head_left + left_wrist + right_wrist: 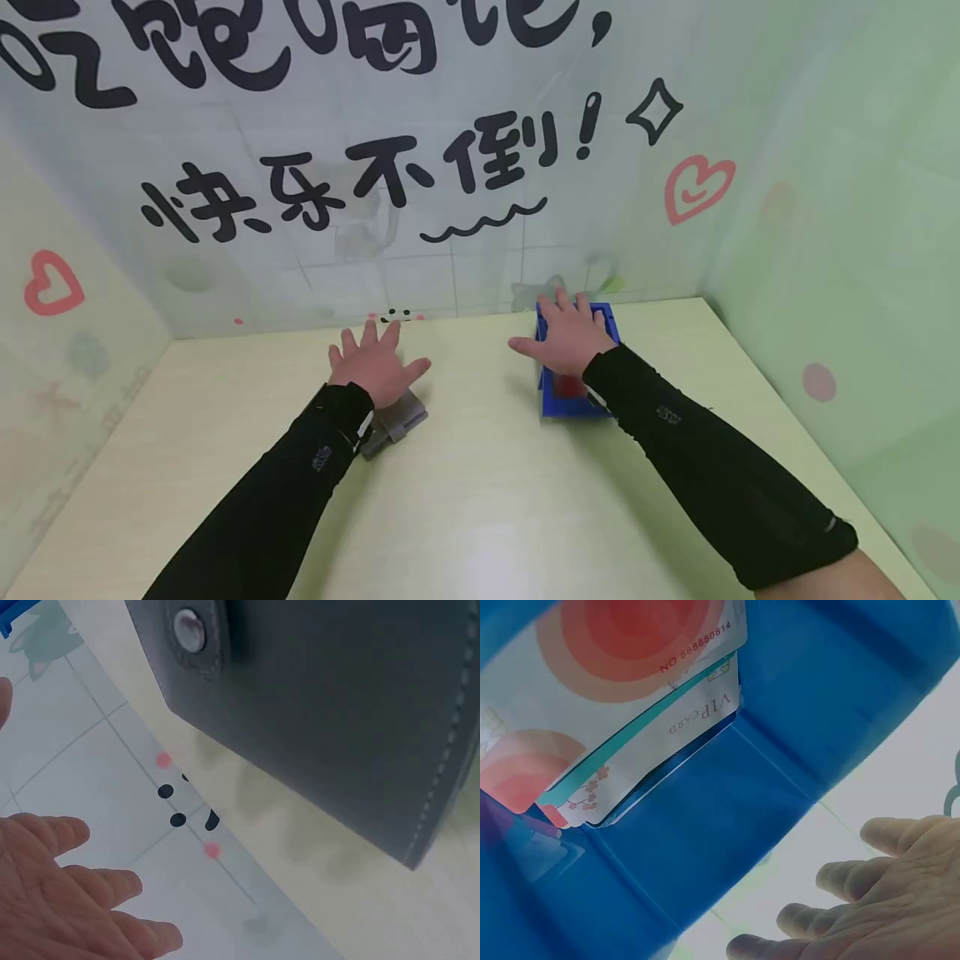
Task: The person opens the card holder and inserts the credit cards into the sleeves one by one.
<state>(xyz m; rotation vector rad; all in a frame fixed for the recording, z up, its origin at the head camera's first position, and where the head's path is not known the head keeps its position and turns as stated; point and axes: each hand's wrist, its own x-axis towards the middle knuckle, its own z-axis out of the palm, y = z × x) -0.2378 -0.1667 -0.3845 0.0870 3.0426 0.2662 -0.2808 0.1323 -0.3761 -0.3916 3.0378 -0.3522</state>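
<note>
My left hand (pixel 375 368) is held with its fingers spread, over a grey wallet (pixel 397 427) and partly hiding it. In the left wrist view the dark grey wallet (pixel 322 727) shows a stitched edge and a strap with a round metal snap (pixel 189 631). On the right, my right hand (pixel 573 340) has its fingers spread over a blue plastic box (pixel 572 409) and covers part of it. Several plastic cards (pixel 630 682) lean inside the box in the right wrist view, one of them marked VIP CARD (pixel 679 724). Both hands hold nothing.
The pale wooden table (pixel 480 500) ends at a back wall (pixel 465 283) covered with a printed sheet bearing black lettering. Green-tinted printed sheets also stand along the left side and the right side (pixel 847 292).
</note>
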